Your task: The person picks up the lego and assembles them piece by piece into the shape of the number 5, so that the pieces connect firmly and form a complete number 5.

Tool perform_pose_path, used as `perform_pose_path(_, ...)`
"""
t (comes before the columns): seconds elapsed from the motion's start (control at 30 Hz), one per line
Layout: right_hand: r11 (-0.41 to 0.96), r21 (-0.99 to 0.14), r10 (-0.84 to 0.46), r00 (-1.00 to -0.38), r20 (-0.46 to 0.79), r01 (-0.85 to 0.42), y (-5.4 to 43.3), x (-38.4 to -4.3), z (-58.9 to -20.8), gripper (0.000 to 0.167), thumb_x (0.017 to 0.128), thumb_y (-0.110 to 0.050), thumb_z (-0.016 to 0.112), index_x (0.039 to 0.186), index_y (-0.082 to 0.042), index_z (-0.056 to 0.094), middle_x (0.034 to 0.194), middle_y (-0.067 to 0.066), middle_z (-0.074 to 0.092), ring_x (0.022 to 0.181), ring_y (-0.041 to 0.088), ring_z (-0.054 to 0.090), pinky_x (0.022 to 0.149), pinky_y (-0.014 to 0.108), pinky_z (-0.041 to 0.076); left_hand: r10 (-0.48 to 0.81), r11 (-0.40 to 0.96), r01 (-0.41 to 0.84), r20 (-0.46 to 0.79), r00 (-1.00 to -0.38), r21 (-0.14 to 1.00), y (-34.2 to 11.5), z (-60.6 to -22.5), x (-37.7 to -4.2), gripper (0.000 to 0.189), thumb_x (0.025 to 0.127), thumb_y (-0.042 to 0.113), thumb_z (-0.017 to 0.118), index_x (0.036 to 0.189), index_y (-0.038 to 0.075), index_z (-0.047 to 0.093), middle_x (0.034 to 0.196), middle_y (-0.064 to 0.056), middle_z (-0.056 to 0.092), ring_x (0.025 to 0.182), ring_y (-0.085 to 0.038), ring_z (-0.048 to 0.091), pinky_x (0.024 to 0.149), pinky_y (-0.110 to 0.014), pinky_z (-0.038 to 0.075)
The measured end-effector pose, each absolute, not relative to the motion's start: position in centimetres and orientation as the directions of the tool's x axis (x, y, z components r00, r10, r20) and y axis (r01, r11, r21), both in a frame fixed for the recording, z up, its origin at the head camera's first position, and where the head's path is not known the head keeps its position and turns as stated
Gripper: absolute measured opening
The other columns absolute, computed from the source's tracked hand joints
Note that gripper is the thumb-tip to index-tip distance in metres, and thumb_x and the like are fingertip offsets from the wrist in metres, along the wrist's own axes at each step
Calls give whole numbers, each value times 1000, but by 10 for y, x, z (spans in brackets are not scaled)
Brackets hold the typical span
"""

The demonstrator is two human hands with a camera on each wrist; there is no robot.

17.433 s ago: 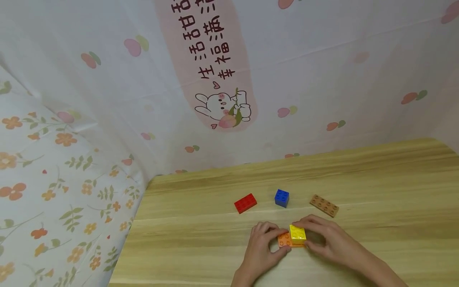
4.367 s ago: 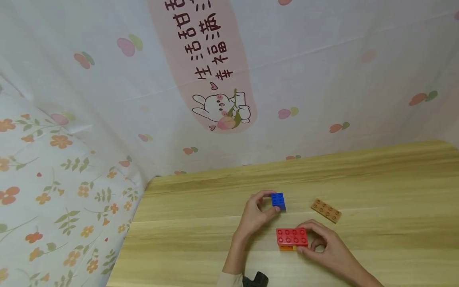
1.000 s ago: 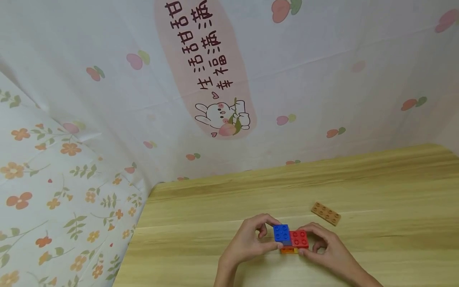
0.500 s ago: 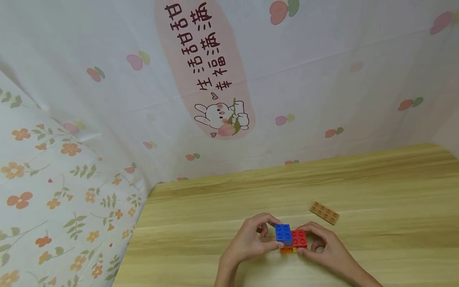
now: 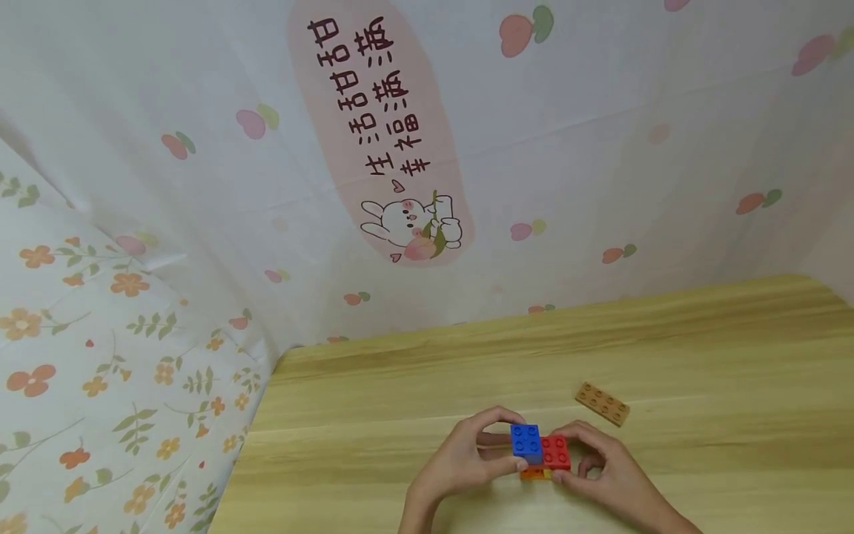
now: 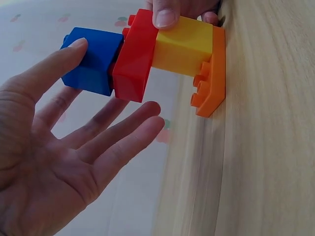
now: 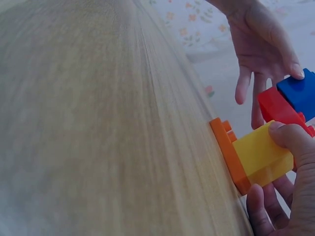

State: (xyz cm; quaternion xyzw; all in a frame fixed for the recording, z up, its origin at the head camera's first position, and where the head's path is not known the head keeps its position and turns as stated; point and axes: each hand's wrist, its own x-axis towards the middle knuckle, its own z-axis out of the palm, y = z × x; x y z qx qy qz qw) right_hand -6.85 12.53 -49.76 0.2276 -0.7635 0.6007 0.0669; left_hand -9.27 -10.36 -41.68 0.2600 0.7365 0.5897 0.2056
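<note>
My left hand (image 5: 460, 458) pinches a blue two-by-two brick (image 5: 525, 440) between thumb and fingers. The blue brick sits over the left end of a red brick (image 5: 556, 452); a narrow dark gap shows between them in the left wrist view. Below the red one is a yellow brick (image 6: 183, 46), fixed to one end of a thin orange brick (image 6: 214, 81) that stands on the table. The orange one's other studs are bare, under the overhanging red end. My right hand (image 5: 617, 475) grips the yellow brick, its thumb (image 7: 290, 135) on the side close to the red.
A flat tan brick (image 5: 603, 403) with several studs lies on the wooden table (image 5: 373, 400), behind the right hand. Patterned cloth (image 5: 567, 148) hangs along the table's back edge, and floral cloth (image 5: 133, 386) hangs at the left.
Earlier, the yellow brick was set on the orange one, then the red joined on top. My left hand has brought the blue brick from the table onto the red; over the last second little moved.
</note>
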Motion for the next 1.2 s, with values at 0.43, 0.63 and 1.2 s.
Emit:
perform_pose_path(0.43,229,-840,-209,-868,451,-492,140,-75,-475,35,83,7,63,115,-4,58,107,8,59,87,15,58,68,24,49,635,229,215,21,-772,949,-106,-418,-94,33,85,14,69,116,17,56,117,3,59,94,-11,62,77,-25,50)
perform_pose_path(0.63,213,-822,-239,-844,480,-528,141,-74,-456,40,81,11,63,117,-4,57,111,5,58,100,15,55,83,21,46,644,268,187,-32,-764,945,-103,-417,-92,57,84,17,71,134,20,44,121,1,55,94,-9,61,79,-25,50)
perform_pose_path(1.2,356,-708,-384,-786,484,-610,115,-73,-434,58,69,-14,82,117,-16,50,112,-10,55,103,13,53,88,24,41,714,206,-97,-217,-666,974,-120,-415,-97,50,100,35,41,143,11,30,128,-4,47,104,-15,59,77,-33,52)
